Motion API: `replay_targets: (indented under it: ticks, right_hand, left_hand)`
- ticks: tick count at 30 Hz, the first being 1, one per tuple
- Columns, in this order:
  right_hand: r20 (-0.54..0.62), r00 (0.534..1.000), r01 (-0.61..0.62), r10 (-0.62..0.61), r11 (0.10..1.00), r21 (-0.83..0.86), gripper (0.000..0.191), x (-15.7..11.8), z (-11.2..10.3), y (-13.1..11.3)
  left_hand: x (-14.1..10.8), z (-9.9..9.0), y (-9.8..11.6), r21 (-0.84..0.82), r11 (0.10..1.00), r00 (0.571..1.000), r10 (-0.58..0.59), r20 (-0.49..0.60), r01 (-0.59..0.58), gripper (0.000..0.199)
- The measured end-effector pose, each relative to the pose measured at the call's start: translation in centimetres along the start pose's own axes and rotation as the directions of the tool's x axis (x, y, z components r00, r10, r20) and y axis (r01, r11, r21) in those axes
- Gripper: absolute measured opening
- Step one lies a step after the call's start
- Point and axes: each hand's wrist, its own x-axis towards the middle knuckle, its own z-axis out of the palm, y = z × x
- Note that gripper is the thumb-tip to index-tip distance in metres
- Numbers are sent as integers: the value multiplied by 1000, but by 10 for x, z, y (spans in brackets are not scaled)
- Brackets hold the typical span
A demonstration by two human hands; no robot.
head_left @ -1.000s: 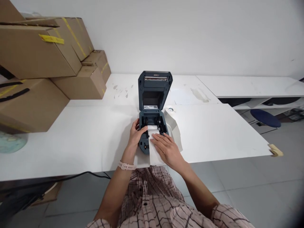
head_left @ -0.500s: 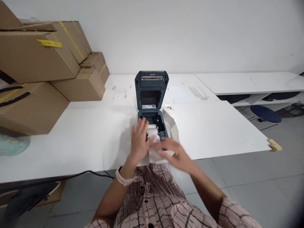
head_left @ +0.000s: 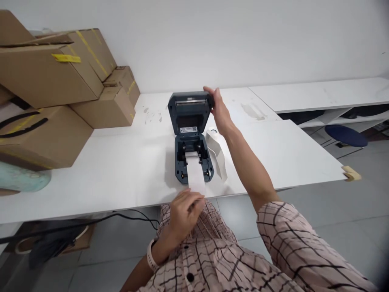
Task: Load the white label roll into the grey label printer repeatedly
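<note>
A dark label printer [head_left: 179, 166] stands on the white table with its lid [head_left: 189, 115] raised. A white label strip [head_left: 196, 172] runs from the roll inside, over the printer's front edge and toward me. My left hand [head_left: 186, 211] is closed on the strip's loose end at the table's front edge. My right hand [head_left: 220, 109] grips the upper right corner of the lid, fingers over its top edge. Beside the printer, on its right, lies a crumpled strip of white backing paper [head_left: 217, 152].
Cardboard boxes [head_left: 54, 77] are stacked at the left, with a pale green see-through container [head_left: 26, 177] in front of them. A black cable [head_left: 100, 219] hangs below the table edge. A blue stool [head_left: 346, 136] stands at the right by white shelving [head_left: 328, 115].
My right hand has gone from the paper up to the lid, which leans slightly further forward. My left hand has drawn back toward me with the strip's end, uncovering the printer's inside.
</note>
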Motion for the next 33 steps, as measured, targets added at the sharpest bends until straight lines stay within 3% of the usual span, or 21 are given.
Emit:
replay_targets:
  ticks: [2,4,5,7,9,11,13,16,20,21,23,25,26,27,28,30,32,33]
  right_hand:
    - [-36,999,6,-9,996,-85,62,-51,2,-18]
    - [-67,998,-12,0,984,-178,49,-106,9,-30]
    - [-68,998,-23,9,976,-219,43,-131,13,-31]
    - [-103,992,-99,77,967,-236,40,-171,24,-24]
    - [-153,964,-239,216,959,-152,54,-195,34,-8]
    - [-130,912,-390,389,921,17,74,-204,39,10]
    - [-19,867,-489,498,857,160,83,-205,40,24]
    - [98,856,-517,508,833,195,83,-202,35,34]
    - [113,879,-474,464,876,88,83,-200,29,35]
    - [115,882,-467,457,881,78,82,-199,29,35]
    - [112,885,-461,451,882,95,80,-199,29,35]
    - [88,887,-462,454,877,134,79,-199,31,36]
    - [69,888,-459,454,876,145,78,-199,32,37]
    - [49,891,-454,452,879,147,77,-199,33,38]
    - [33,894,-447,447,883,143,75,-199,35,39]
    - [20,901,-432,433,894,118,71,-200,37,38]
    - [-14,913,-407,408,912,55,68,-200,37,32]
    - [-58,924,-380,379,925,-5,67,-200,36,26]
  left_hand:
    - [7,-11,-1,-85,993,959,-102,-264,82,19]
    - [22,-20,-4,-133,988,846,-136,-515,78,24]
    - [32,-24,-6,-165,984,801,-155,-578,72,34]
    - [53,-27,-13,-271,953,814,-262,-519,134,59]
    - [71,-24,-22,-420,860,839,-440,-321,290,75]
    - [82,-16,-31,-529,733,824,-557,-105,428,83]
    - [86,-9,-39,-583,659,821,-571,22,474,82]
    - [87,-5,-43,-598,676,849,-528,15,431,73]
    - [89,-8,-38,-559,711,867,-498,30,428,69]
    - [86,-7,-36,-538,733,868,-497,-4,417,68]
    - [73,2,-32,-451,815,841,-496,-216,365,67]
    - [50,15,-28,-318,889,741,-451,-497,329,62]
    - [37,22,-27,-297,894,699,-448,-557,336,55]
    - [25,28,-26,-324,880,697,-473,-539,347,47]
    - [16,32,-24,-382,847,723,-520,-454,370,41]
    - [6,37,-22,-463,748,783,-600,-166,475,44]
    - [7,35,-20,-484,663,781,-621,72,572,49]
    - [9,33,-19,-486,644,776,-619,122,590,49]
